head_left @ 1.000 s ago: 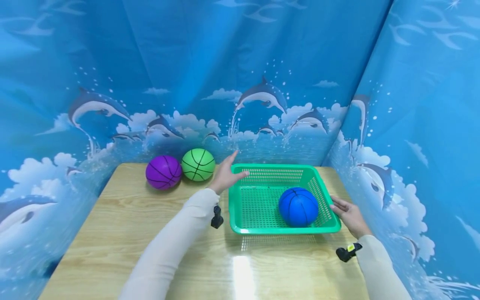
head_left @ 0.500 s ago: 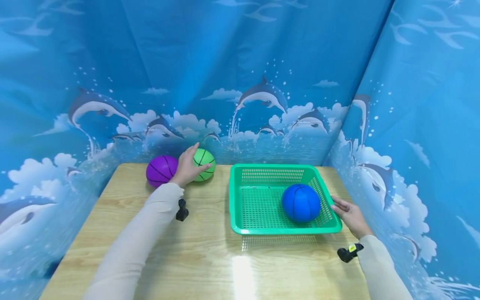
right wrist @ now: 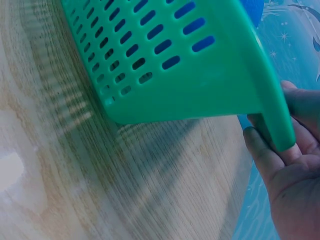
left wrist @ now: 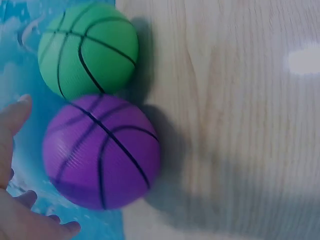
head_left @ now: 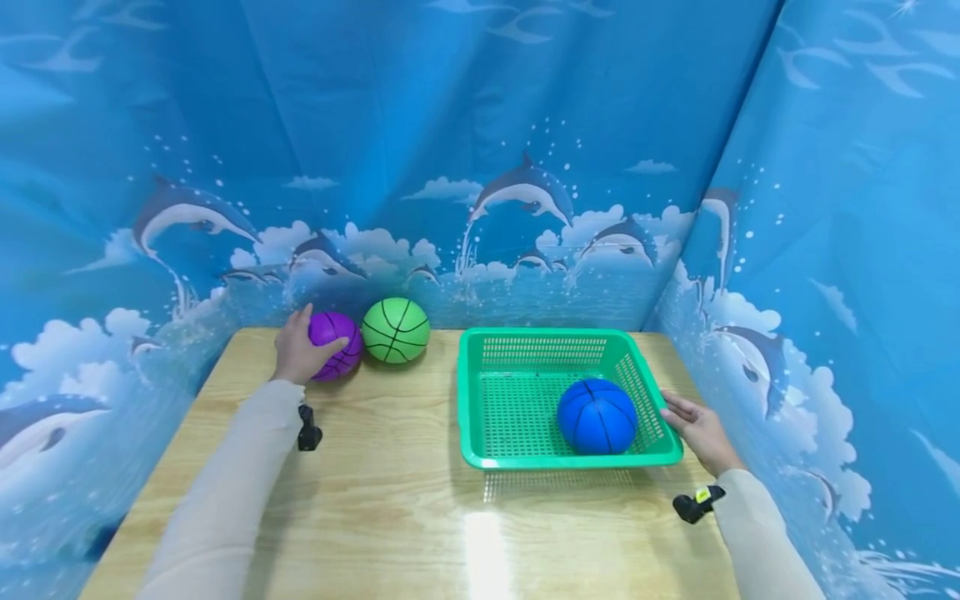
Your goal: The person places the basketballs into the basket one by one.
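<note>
My left hand [head_left: 297, 348] is at the left side of a purple ball [head_left: 339, 346] with black basketball lines, its thumb and fingers spread apart. In the left wrist view, the fingers [left wrist: 17, 117] stand beside the purple ball, with a gap showing. A similar green ball [head_left: 396, 331] sits right next to it. On the right, my right hand [head_left: 701, 432] holds the rim of a green plastic basket [head_left: 472, 400]; in the right wrist view the rim lies between its fingers. Inside the basket rests a blue ball [head_left: 597, 417].
The wooden table [head_left: 390, 500] carries the basket on its right half and two balls at the back left. Blue dolphin-print curtains [head_left: 450, 125] hang behind the table and along its right side. A black wrist camera [head_left: 308, 429] is strapped below the left hand.
My left hand has moved left from the basket's left edge, past the green ball, to the purple ball. The blue ball rolled slightly right and back. My right hand stayed at the rim.
</note>
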### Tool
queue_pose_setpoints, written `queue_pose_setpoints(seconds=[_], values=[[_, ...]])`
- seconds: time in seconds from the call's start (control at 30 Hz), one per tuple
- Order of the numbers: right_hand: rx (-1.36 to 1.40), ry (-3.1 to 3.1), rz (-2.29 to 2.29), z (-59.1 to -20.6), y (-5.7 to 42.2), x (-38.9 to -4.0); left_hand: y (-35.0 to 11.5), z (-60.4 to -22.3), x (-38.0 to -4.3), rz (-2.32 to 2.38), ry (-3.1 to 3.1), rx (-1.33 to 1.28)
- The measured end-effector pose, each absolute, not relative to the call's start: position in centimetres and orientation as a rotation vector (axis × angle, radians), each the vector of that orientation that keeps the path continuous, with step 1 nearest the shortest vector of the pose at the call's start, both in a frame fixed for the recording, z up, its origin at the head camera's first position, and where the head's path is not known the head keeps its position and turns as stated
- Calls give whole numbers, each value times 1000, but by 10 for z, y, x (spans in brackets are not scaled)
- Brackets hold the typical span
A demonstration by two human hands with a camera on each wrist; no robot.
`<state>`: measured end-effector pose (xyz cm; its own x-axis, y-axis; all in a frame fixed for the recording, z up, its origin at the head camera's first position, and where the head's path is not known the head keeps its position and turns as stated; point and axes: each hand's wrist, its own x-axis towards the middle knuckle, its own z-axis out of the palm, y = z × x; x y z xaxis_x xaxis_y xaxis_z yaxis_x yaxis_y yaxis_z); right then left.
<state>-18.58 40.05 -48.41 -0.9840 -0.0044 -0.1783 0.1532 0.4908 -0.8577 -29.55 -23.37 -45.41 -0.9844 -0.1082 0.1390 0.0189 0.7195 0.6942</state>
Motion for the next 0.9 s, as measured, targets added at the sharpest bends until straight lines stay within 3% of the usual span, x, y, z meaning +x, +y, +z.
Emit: queue_pose_setpoints(seconds=[0.5,0.9], values=[[144,2586,-1501,-484,398,-186,-247,-501,-294,-1299,-2694,290],[144,2583,-1508,-482,398,-184,-240,-501,-288,-1325,-2594,462]])
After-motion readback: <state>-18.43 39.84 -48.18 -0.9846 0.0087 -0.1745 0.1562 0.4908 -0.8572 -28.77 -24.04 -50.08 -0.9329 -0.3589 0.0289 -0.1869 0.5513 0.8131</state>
